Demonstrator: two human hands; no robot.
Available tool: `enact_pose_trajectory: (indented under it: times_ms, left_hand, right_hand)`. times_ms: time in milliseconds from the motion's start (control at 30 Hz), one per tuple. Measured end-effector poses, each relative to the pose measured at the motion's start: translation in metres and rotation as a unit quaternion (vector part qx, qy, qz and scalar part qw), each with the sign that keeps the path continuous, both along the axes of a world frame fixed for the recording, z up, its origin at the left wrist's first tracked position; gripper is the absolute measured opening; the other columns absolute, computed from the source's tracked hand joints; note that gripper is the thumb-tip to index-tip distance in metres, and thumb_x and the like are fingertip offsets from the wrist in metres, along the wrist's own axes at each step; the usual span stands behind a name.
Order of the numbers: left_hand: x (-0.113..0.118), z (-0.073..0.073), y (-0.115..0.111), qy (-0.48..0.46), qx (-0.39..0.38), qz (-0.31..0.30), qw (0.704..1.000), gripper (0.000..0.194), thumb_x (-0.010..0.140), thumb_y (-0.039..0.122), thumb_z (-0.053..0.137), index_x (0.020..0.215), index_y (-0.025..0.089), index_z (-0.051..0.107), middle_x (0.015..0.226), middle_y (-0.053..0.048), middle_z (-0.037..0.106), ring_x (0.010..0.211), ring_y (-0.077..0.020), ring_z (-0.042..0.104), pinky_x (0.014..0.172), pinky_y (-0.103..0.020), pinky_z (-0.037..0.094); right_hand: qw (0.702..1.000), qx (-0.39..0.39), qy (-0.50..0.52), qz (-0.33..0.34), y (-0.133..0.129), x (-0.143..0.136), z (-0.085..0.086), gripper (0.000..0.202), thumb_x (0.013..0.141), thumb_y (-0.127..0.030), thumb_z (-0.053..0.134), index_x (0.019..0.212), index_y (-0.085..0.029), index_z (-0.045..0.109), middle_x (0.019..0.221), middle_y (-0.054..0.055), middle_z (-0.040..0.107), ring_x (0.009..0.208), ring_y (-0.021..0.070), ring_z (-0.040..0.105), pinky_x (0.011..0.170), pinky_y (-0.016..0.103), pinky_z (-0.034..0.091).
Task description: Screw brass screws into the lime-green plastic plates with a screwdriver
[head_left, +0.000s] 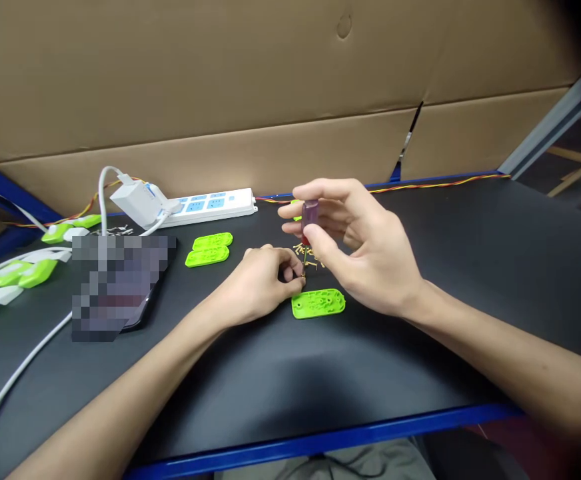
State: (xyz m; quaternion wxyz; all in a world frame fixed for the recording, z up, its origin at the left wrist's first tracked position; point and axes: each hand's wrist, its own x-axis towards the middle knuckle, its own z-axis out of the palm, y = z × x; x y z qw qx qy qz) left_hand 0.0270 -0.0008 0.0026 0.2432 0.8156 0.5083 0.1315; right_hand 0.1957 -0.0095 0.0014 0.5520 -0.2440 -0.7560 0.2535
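My right hand (pixel 370 253) holds a screwdriver (pixel 310 213) with a translucent purple and red handle, its thin shaft pointing down. At the tip, my left hand (pixel 265 280) pinches a small brass-coloured screw (pixel 303 275), partly covered by the fingers. A bright green plastic shell (pixel 319 303) lies open side up just below the fingertips, with ribs and posts inside. Behind the hands is a loose pile of small brass-coloured pieces (pixel 314 259), probably screws. Another green part shows partly behind the right hand's fingers.
Two green shells (pixel 209 249) lie left of my hands. A white power strip (pixel 210 207) with a plugged-in charger (pixel 135 201) stands at the back. A dark, pixelated device (pixel 125 287), white cables and green-and-white parts (pixel 20 272) are on the left. Cardboard (pixel 220 80) walls the back.
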Motion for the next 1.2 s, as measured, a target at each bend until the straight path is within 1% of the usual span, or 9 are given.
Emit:
enact_pose_trajectory:
  times_ms: [200,333,467,567,633,767,967,1100,1200]
  left_hand:
    - [-0.0008,-0.0021,0.0009,0.000,0.004,-0.004,1.000,0.008,0.076,0.025,0.058,0.071,0.020,0.060,0.069,0.003,0.064,0.059,-0.0130,0.052,0.056,-0.024,0.035]
    - [0.0008,-0.0006,-0.0003,0.000,0.003,-0.004,1.000,0.007,0.075,0.022,0.057,0.070,0.019,0.060,0.069,0.002,0.063,0.060,-0.0127,0.052,0.056,-0.024,0.036]
    - [0.0013,-0.0005,-0.0009,0.000,0.004,-0.009,1.000,0.006,0.075,0.021,0.056,0.070,0.019,0.060,0.069,0.002,0.062,0.062,-0.0133,0.054,0.058,-0.024,0.037]
    - [0.0003,-0.0018,-0.0001,-0.005,0.002,-0.007,1.000,0.005,0.074,0.021,0.057,0.072,0.019,0.060,0.070,0.002,0.062,0.063,-0.0133,0.054,0.060,-0.024,0.038]
    - [-0.0002,-0.0023,0.0007,-0.007,0.002,-0.008,1.000,0.005,0.074,0.022,0.057,0.073,0.019,0.060,0.070,0.003,0.062,0.063,-0.0130,0.054,0.060,-0.024,0.038]
    - [0.0003,-0.0010,0.0010,0.001,-0.006,-0.011,1.000,0.005,0.075,0.022,0.057,0.074,0.019,0.061,0.069,0.003,0.062,0.062,-0.0126,0.054,0.059,-0.023,0.038]
    - [0.0011,-0.0002,0.0002,-0.007,-0.001,-0.010,1.000,0.004,0.075,0.019,0.057,0.073,0.018,0.060,0.069,0.003,0.062,0.063,-0.0128,0.054,0.060,-0.023,0.038]
    - [0.0008,-0.0006,0.0008,-0.008,-0.007,-0.007,1.000,0.005,0.075,0.020,0.057,0.072,0.018,0.061,0.068,0.003,0.061,0.060,-0.0120,0.052,0.059,-0.024,0.037]
    - [-0.0001,-0.0016,0.0013,-0.008,-0.007,-0.009,1.000,0.005,0.075,0.020,0.057,0.072,0.018,0.061,0.068,0.003,0.061,0.061,-0.0122,0.053,0.060,-0.024,0.037]
  right_hand:
    - [1.000,-0.002,0.014,0.012,0.0009,0.0005,-0.0011,0.029,0.092,-0.016,0.052,0.120,-0.024,0.050,0.116,0.003,0.065,0.106,0.0158,0.068,0.093,0.034,0.061]
    - [1.000,-0.004,0.015,0.008,0.0016,-0.0003,-0.0019,0.034,0.091,-0.015,0.054,0.123,-0.025,0.052,0.115,0.002,0.065,0.103,0.0153,0.068,0.095,0.035,0.060]
    - [0.998,0.038,0.000,-0.054,0.0040,-0.0009,-0.0048,0.037,0.087,-0.015,0.061,0.121,-0.031,0.057,0.110,0.000,0.065,0.090,0.0164,0.067,0.086,0.039,0.063]
    - [0.993,0.063,-0.013,-0.100,0.0050,0.0002,-0.0065,0.031,0.085,-0.025,0.067,0.116,-0.030,0.061,0.100,0.001,0.065,0.080,0.0161,0.064,0.079,0.039,0.063]
    - [0.993,0.054,-0.021,-0.101,0.0047,0.0013,-0.0070,0.032,0.089,-0.030,0.062,0.121,-0.028,0.060,0.105,0.003,0.065,0.085,0.0170,0.066,0.081,0.039,0.062]
    - [0.996,0.046,-0.025,-0.074,0.0040,0.0029,-0.0069,0.040,0.096,-0.024,0.047,0.136,-0.027,0.050,0.116,0.004,0.067,0.103,0.0191,0.067,0.090,0.039,0.060]
    - [0.987,0.085,-0.029,-0.132,0.0024,0.0018,-0.0036,0.029,0.089,-0.028,0.062,0.118,-0.027,0.064,0.096,0.003,0.067,0.083,0.0166,0.067,0.077,0.036,0.062]
    - [0.991,0.081,-0.038,-0.098,0.0013,0.0018,-0.0039,0.039,0.095,-0.021,0.049,0.133,-0.026,0.054,0.112,0.005,0.068,0.090,0.0165,0.068,0.082,0.035,0.061]
    - [0.990,0.086,-0.032,-0.103,0.0021,0.0022,-0.0050,0.039,0.093,-0.023,0.055,0.131,-0.026,0.055,0.105,0.004,0.069,0.087,0.0167,0.068,0.082,0.036,0.061]
